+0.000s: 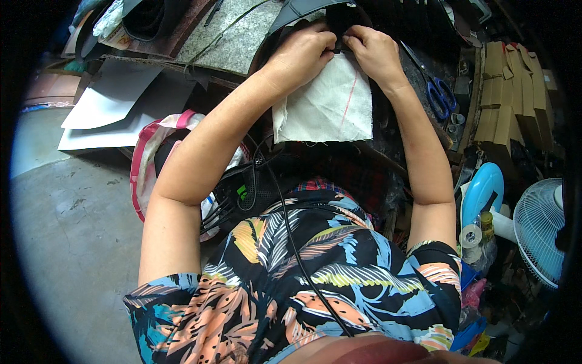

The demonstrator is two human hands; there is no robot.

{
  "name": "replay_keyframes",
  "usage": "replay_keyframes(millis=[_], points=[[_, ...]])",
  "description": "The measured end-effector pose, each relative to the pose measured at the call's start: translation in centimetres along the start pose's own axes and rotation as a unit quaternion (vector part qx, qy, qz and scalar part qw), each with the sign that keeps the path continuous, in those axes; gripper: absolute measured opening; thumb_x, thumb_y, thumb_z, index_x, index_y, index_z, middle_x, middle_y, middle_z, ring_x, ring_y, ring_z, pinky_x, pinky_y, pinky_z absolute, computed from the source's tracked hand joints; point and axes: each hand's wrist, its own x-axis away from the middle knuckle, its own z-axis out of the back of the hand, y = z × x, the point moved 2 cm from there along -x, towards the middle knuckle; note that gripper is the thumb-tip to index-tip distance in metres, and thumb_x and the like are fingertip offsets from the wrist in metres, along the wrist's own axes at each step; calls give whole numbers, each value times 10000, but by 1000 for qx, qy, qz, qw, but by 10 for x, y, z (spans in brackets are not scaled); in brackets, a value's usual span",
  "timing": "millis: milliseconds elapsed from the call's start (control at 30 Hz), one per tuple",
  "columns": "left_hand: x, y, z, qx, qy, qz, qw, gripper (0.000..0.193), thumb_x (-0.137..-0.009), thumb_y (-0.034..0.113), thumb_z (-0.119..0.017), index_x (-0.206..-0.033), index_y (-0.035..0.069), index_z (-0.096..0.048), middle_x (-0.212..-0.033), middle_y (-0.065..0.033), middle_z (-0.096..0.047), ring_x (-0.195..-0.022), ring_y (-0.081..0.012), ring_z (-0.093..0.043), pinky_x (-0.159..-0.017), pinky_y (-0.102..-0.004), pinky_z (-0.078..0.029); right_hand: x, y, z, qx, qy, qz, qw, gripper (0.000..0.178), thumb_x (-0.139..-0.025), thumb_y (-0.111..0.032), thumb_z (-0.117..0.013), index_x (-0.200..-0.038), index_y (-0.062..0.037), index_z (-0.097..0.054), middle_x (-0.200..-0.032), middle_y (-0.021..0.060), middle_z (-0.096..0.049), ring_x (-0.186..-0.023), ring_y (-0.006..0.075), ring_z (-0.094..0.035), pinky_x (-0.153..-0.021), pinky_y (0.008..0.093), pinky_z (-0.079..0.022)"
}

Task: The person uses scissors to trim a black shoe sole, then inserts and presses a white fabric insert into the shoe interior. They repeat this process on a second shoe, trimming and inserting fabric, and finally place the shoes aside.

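Observation:
My left hand (301, 51) and my right hand (374, 51) meet at the far edge of a dark work surface (388, 130). Both pinch a small black piece (339, 27) between their fingertips. Under the hands lies an off-white cloth (327, 109) with a thin red line across it, its lower edge hanging toward me. How the black piece joins the cloth is hidden by my fingers.
Blue-handled scissors (438, 91) lie right of my right hand. Cardboard strips (503, 91) stack at the right, a white fan (542, 230) lower right. White sheets (109, 103) and a pink-trimmed bag (148, 164) sit at the left above grey floor (66, 242).

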Motion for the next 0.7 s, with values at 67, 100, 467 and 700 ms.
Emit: replay_keyframes(millis=[67, 100, 467, 700], points=[[1, -1, -1, 9, -3, -16, 1000, 200, -829, 80, -731, -1000, -5, -676, -999, -147, -663, -897, -334, -672, -820, -386, -534, -1, 2, -1, 21, -5, -18, 1000, 246, -909, -282, -621, -1015, -102, -750, -967, 128, -739, -881, 317, -717, -826, 416, -560], [1, -2, -1, 13, -5, -23, 1000, 192, -826, 74, -730, -994, -3, -678, -999, -145, -662, -890, -334, -672, -816, -382, -534, -1, 3, 1, 2, -19, -15, 1000, 255, -905, -294, -631, -1021, -99, -748, -969, 129, -738, -883, 315, -717, -824, 412, -561], [-1, -3, 1, -2, -11, 28, 1000, 245, -835, 122, -736, -1060, 41, -683, -993, -137, -661, -912, -313, -671, -799, -384, -530, 4, 19, 6, -247, -65, -11, 967, 258, -922, -300, -679, -1074, -98, -728, -994, 83, -738, -904, 207, -711, -837, 327, -546], [-16, -5, 5, -40, -19, 30, 999, 221, -852, 209, -716, -989, 37, -726, -949, -158, -703, -859, -323, -697, -786, -399, -549, 12, 9, 23, -154, -90, 31, 983, 346, -917, -226, -714, -1192, -26, -647, -1070, 104, -703, -958, 197, -671, -876, 319, -530]])
